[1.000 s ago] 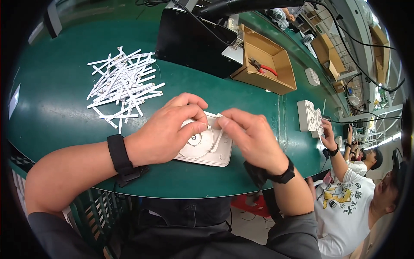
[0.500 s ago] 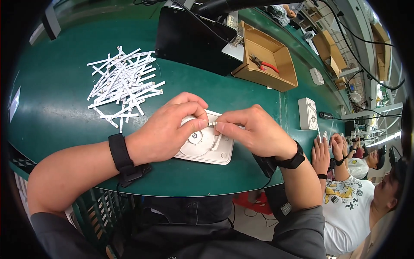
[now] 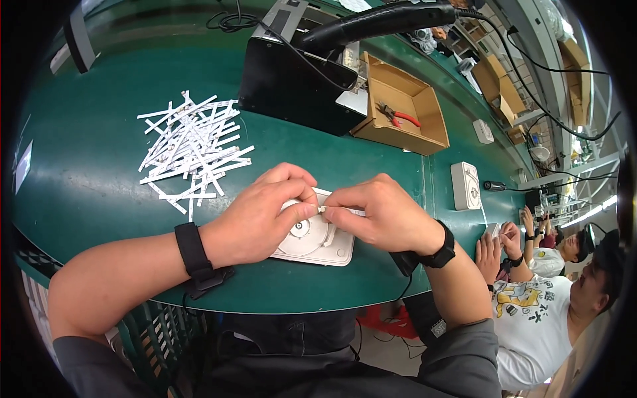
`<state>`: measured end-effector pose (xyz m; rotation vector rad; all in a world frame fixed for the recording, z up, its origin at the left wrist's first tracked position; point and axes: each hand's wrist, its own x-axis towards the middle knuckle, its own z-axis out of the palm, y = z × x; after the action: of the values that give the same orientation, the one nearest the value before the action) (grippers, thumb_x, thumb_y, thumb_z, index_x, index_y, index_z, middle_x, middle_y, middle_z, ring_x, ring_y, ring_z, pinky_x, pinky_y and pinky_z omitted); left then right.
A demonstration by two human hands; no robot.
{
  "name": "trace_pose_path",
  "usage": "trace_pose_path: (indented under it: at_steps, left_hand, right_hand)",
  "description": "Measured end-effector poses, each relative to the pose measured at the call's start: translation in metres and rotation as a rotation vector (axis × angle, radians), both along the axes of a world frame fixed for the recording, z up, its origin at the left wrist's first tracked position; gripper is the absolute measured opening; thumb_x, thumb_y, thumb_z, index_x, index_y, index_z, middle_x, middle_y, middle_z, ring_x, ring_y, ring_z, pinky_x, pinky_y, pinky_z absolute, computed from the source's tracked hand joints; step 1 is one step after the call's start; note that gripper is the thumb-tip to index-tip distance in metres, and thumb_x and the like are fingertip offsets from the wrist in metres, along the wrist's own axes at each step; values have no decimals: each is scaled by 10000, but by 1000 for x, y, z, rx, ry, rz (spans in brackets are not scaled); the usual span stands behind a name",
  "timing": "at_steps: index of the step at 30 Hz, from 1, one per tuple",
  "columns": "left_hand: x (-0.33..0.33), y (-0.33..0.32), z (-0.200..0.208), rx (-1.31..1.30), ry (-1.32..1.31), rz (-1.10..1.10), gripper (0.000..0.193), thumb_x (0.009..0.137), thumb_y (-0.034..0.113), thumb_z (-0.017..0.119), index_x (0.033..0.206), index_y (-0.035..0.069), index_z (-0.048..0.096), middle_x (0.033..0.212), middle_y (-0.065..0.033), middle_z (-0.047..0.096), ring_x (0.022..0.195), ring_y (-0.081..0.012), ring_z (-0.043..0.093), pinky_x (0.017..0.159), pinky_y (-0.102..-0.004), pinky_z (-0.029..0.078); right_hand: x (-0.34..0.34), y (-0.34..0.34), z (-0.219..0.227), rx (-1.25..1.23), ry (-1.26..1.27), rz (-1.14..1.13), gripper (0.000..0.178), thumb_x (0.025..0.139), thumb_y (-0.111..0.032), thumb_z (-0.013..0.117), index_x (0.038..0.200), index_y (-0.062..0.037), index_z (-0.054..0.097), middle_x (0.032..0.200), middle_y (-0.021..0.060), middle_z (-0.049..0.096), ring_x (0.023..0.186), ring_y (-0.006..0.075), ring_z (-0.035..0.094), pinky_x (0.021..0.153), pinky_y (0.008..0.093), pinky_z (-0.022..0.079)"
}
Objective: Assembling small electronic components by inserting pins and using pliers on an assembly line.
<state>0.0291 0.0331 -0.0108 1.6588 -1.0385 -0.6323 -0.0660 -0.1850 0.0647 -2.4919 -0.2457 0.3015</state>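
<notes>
Under my grip the white plate (image 3: 317,240) looks like smooth, slightly glossy plastic. Beyond it, the counter (image 3: 99,166) is matt green with a soft sheen. Left of the plain brown cardboard box (image 3: 398,106), the white strips (image 3: 192,149) look papery and matt.

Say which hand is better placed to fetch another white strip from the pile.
Left, probably. The left hand lies nearer the pile of white strips, which sits on its side of the white plate. The right hand pinches a strip there.

Long green workbench (image 3: 99,172) under bright overhead strip lights (image 3: 600,205), cardboard boxes (image 3: 405,116) along it
</notes>
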Motion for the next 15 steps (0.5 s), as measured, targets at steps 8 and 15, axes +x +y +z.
trace_pose_path:
  at_steps: [8, 15]
  left_hand:
    - [-2, -2, -1, -18, 22, -11, 108, 1051, 158, 632, 1033, 52, 640, 1313, -150, 581, 1219, -348, 591, 1044, -434, 484]
    - [-2, -1, -5, -67, 6, 13, 98, 1053, 135, 617, 1018, 48, 645, 1325, -115, 571, 1116, -242, 609, 946, -351, 514]
  right_hand:
    - [5, -6, -6, 76, 22, 88, 189, 997, -170, 671, 987, -1, 755, 797, 168, 703, 687, 346, 651, 653, 402, 514]
    - [4, 4, -7, 106, 60, 10, 184, 987, -160, 667, 961, 5, 743, 786, 181, 687, 677, 360, 634, 644, 418, 504]
